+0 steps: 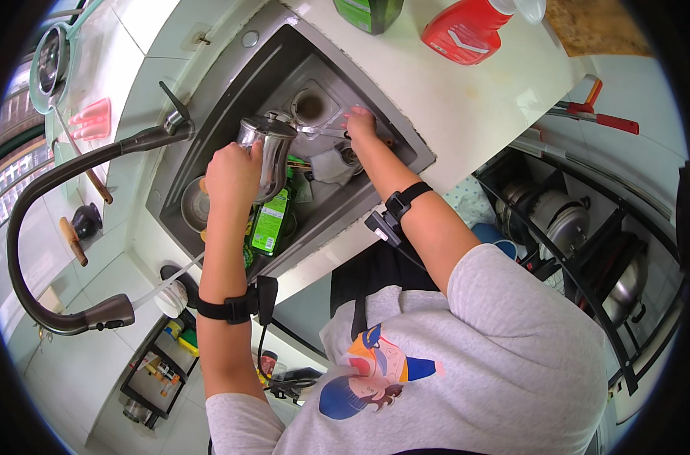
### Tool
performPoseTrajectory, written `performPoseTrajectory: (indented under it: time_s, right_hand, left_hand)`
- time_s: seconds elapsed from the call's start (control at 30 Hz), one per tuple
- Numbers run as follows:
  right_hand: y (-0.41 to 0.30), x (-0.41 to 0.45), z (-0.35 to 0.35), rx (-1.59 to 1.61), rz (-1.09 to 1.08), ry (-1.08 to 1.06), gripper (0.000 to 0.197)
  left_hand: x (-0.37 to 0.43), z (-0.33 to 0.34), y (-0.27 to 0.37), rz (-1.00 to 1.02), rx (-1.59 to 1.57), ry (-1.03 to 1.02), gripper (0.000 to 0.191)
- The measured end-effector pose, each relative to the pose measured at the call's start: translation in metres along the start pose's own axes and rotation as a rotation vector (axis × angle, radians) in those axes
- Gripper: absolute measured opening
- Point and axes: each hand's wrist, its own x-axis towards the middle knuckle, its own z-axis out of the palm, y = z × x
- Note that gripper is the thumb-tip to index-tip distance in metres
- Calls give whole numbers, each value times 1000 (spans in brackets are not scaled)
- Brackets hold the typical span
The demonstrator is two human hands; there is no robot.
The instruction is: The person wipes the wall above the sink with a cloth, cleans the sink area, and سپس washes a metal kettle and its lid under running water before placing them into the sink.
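My left hand (234,172) is closed around the side of a lidded stainless steel pot (271,151) in the grey sink (168,193); its handle is hidden by the hand. Near the sink's right side, my right hand (360,123) is beside the end of a metal utensil handle (322,131); whether it grips it is unclear. A green bottle (270,224) lies below the pot, and a round metal dish (196,206) is left of it. A grey cloth (332,166) lies near the sink's middle. Water streams from the faucet spout (109,314) toward the sink.
A red spray bottle (464,33) and a green bottle (373,12) stand on the white counter (470,102). The faucet's curved neck (23,210) arches at the left. A black rack (572,273) with pots stands at the right, a small black shelf (151,372) at lower left.
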Motion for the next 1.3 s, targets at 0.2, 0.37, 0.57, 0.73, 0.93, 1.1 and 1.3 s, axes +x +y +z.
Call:
performPoseTrajectory:
  time_s: [0.2,0.37,0.57,0.73,0.93,1.1,1.3]
  right_hand:
    - [-9,-7,-10,-7,3,-34,38]
    - [-12,-10,-18,-15,3,-65,38]
    - [-14,-14,-19,5,21,-79,38]
    - [-15,-16,-20,41,39,-84,38]
    - [-15,-15,-17,-29,19,-115,34]
    - [-35,-38,-5,-106,-206,-311,25]
    - [-93,-130,10,-65,-454,-622,19]
  left_hand:
    - [16,-6,17,-15,68,-50,44]
    - [27,-10,27,-5,114,-89,40]
    - [28,-17,34,23,159,-107,40]
    - [32,-23,40,11,184,-129,41]
    - [33,-27,40,15,202,-140,42]
    - [21,-18,18,-9,123,-172,43]
    - [-46,43,-49,319,-591,66,31]
